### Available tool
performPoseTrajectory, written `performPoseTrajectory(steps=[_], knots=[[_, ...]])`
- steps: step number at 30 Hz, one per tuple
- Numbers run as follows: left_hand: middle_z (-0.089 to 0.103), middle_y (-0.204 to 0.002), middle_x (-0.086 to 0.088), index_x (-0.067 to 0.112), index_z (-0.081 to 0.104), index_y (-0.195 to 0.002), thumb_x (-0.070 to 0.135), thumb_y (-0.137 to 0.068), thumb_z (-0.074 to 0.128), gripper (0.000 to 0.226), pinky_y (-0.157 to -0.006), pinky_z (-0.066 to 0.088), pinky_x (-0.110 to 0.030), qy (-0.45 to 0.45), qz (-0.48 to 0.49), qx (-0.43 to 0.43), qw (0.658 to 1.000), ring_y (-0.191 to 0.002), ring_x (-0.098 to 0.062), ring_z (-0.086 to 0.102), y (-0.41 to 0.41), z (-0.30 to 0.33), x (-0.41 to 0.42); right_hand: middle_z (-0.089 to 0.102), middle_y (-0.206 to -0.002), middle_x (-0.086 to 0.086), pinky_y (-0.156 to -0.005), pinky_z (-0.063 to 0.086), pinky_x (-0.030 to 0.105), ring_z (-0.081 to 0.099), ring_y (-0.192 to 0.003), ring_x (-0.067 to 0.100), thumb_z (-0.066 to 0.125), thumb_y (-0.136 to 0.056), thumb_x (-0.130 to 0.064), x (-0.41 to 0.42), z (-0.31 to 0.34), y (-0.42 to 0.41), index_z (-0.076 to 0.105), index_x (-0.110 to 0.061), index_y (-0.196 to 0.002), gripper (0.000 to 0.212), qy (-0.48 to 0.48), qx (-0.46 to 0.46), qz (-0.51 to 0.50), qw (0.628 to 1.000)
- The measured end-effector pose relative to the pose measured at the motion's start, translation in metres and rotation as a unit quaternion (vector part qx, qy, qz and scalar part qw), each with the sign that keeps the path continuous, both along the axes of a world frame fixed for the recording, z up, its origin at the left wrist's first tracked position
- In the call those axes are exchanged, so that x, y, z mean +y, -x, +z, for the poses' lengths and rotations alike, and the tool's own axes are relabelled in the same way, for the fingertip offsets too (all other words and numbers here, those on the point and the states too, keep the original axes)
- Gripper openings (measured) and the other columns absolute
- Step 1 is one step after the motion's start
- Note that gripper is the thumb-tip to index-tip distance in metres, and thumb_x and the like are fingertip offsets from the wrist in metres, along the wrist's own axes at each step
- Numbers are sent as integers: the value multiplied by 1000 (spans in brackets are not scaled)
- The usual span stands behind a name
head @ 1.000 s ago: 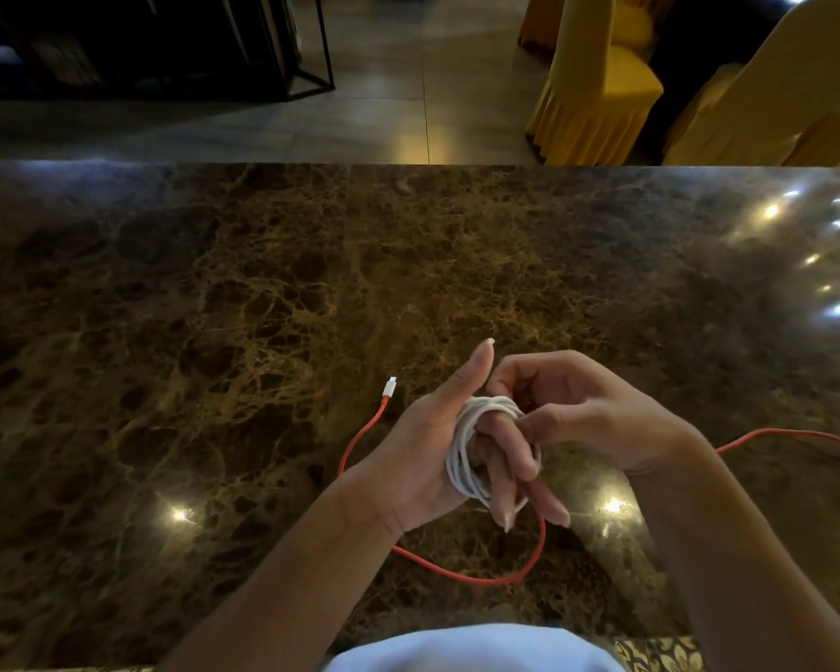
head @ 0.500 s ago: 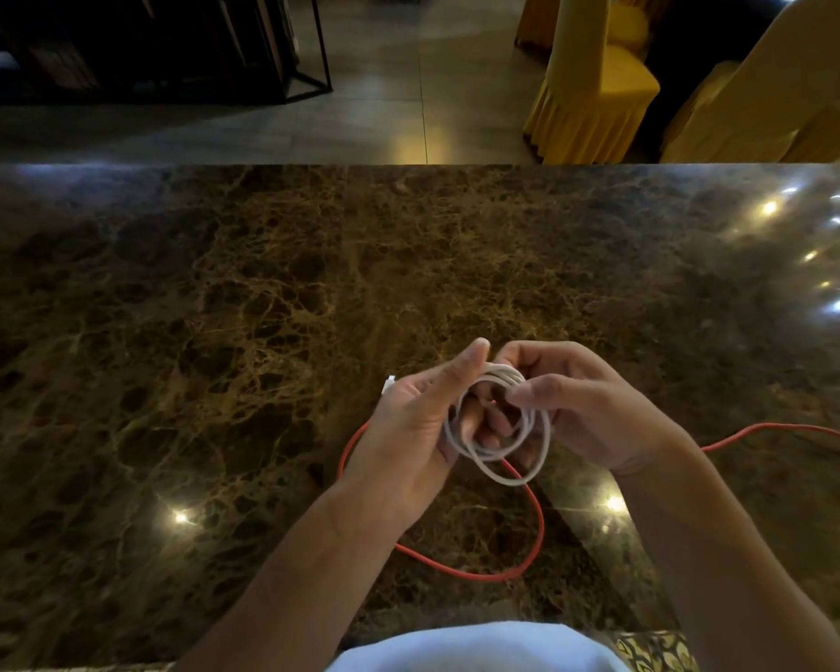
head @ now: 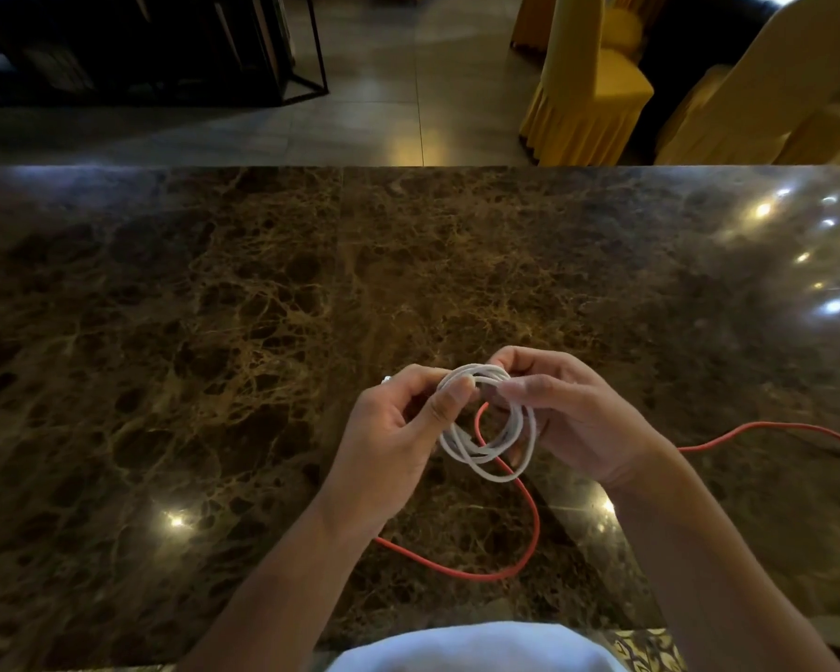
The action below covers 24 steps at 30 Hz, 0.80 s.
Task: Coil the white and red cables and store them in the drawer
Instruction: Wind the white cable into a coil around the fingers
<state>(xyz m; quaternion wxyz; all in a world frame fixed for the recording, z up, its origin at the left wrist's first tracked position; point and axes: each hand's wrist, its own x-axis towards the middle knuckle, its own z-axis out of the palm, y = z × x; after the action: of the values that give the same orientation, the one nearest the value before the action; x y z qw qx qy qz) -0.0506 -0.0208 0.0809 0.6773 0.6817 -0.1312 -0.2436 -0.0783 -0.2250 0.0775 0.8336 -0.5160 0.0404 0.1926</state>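
Observation:
The white cable (head: 487, 448) hangs as a loose coil of several loops just above the marble table, held at its top by both hands. My left hand (head: 394, 438) pinches the coil's upper left between thumb and fingers. My right hand (head: 573, 414) grips its upper right side. The red cable (head: 529, 535) lies uncoiled on the table under my hands, curving in a loop near the front edge and trailing off to the right edge. Its white plug tip peeks out behind my left hand. No drawer is in view.
The dark brown marble table (head: 214, 332) fills the view, with light reflections on it. Beyond its far edge are a tiled floor, yellow-covered chairs (head: 588, 84) at the back right and a dark shelf frame (head: 166, 46) at the back left.
The white coil has come off my left hand's fingers and now hangs as open loops. Both hands have shifted to pinch it at the top.

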Motion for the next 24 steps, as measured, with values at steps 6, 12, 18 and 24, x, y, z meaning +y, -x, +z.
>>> performPoseTrajectory(steps=[6, 12, 18, 24], knots=[[61, -69, -1, 20, 79, -92, 41, -93, 63, 27, -49, 42, -22, 62, 37, 45, 996, -57, -14, 51, -1, -6, 0, 66, -90, 9, -64, 53, 34, 63, -74, 21, 75, -83, -61, 5, -7, 8, 74, -15, -104, 51, -11, -36, -29, 999], [57, -71, 0, 19, 80, -89, 45, -88, 66, 29, -50, 41, -23, 123, 101, 104, 982, -59, -12, 50, -6, -7, -1, 63, -99, 17, -63, 52, 34, 60, -77, 22, 72, -91, -49, 3, -22, 21, 61, 1, -130, 64, -53, -64, -18, 996], [61, -70, -2, 19, 79, -93, 44, -90, 64, 29, -50, 44, -23, 79, 122, 52, 988, -58, -14, 53, -2, -7, -4, 64, -88, 8, -57, 49, 25, 57, -67, 15, 76, -86, -55, 6, -16, 18, 66, -5, -124, 64, 43, -66, -15, 997], [65, -67, -1, 11, 78, -106, 37, -95, 63, 32, -42, 40, -19, 23, 114, -10, 993, -49, -8, 52, -2, -9, -3, 61, -75, 4, -44, 44, 19, 51, -52, 9, 85, -84, -29, 18, -12, 8, 66, -12, -98, 29, 49, -61, 6, 997]])
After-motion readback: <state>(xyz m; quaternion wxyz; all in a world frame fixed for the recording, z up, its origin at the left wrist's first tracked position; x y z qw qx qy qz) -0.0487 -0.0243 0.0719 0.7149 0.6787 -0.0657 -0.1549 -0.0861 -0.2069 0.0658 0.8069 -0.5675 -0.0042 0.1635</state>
